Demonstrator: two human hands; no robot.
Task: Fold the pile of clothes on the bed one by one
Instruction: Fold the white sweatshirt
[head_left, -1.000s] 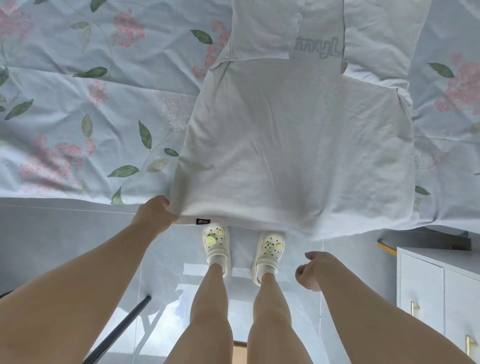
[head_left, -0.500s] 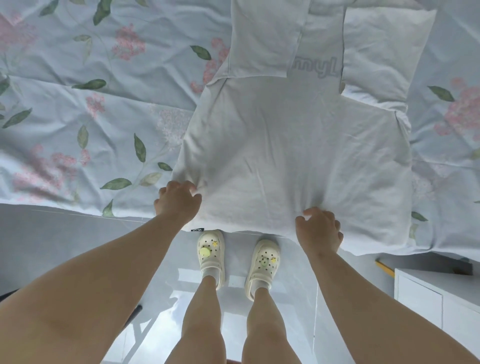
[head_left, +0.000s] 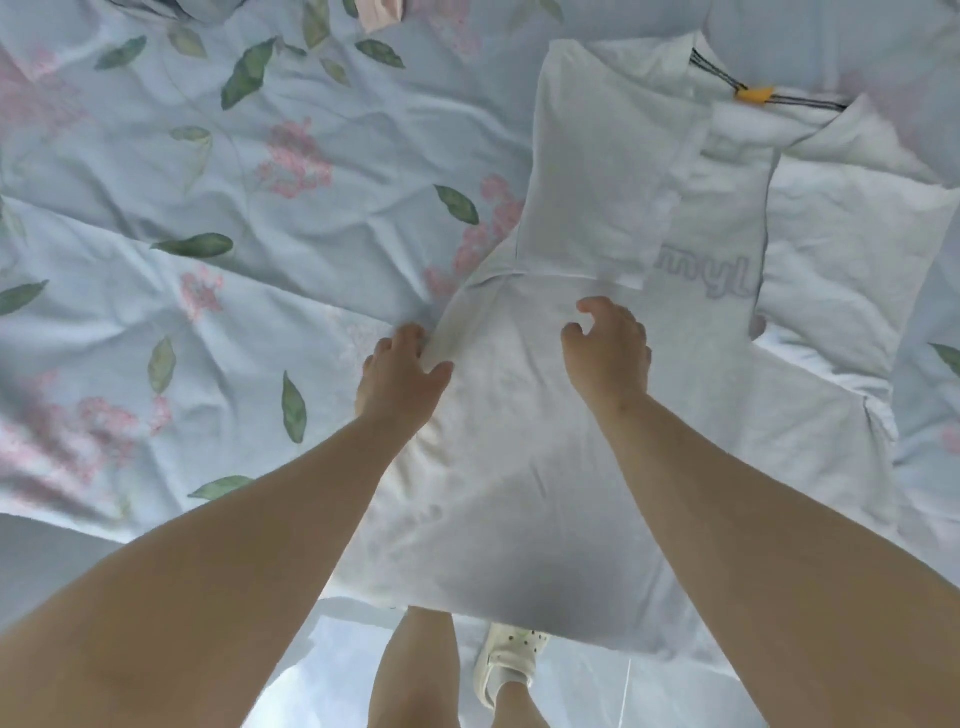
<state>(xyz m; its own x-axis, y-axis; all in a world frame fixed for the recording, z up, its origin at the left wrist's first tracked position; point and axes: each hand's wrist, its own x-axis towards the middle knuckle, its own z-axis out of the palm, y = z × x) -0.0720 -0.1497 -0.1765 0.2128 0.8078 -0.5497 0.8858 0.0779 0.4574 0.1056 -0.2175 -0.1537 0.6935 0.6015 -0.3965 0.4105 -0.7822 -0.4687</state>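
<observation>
Shirt (head_left: 519, 467) lies flat on the bed (head_left: 208, 270), long axis running away from the person, hem nearest. Left hand (head_left: 402, 374) grips its left edge, thumb on top. Right hand (head_left: 608, 348) sits mid-body with fingers loosely curled; whether it grips cloth is unclear. Folded sleeves (head_left: 587, 182) lie just beyond both.

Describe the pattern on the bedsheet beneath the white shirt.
The bedsheet is pale blue with pink flower clusters and green leaves, seen in the head view.
</observation>
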